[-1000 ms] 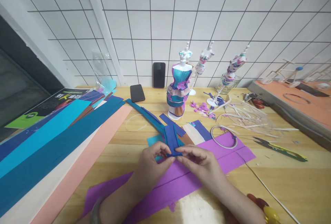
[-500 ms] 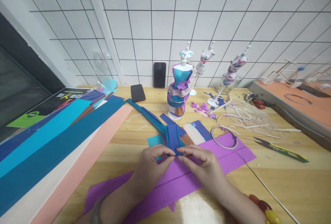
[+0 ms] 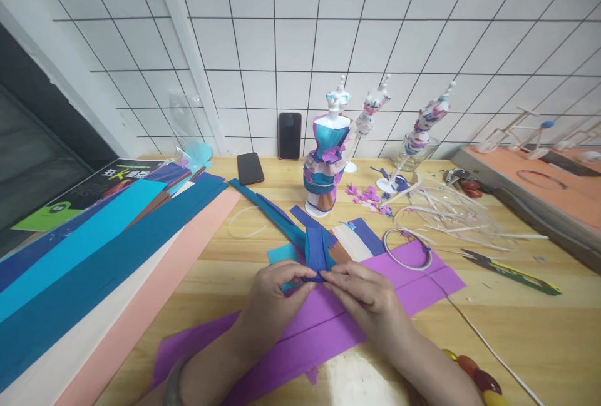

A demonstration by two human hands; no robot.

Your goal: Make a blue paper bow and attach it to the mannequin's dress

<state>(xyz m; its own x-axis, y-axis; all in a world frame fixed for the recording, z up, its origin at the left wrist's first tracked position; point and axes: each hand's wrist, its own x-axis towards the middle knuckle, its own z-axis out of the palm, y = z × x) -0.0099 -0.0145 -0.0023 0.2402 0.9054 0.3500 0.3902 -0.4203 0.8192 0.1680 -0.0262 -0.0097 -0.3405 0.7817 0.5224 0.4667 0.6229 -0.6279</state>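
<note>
Both of my hands pinch the near end of a dark blue crepe paper strip point(image 3: 316, 251) over a purple paper sheet point(image 3: 328, 324) on the wooden table. My left hand point(image 3: 275, 303) grips it from the left with thumb and forefinger closed. From the right, my right hand point(image 3: 364, 299) pinches the same end. The strip looks folded into narrow pleats and stands up a little from my fingers. Behind it stands a small mannequin point(image 3: 325, 156) dressed in blue, teal and purple paper.
Long strips of blue, teal, white and peach paper point(image 3: 94, 268) lie at the left. Two phones point(image 3: 250, 169) sit near the tiled wall. Two more dressed mannequins point(image 3: 422, 124), a tape roll point(image 3: 406, 248), snips point(image 3: 511, 266) and white offcuts lie at the right.
My fingers have drawn closer together on the blue strip, which now looks narrower and more gathered. My right wrist has shifted slightly left.
</note>
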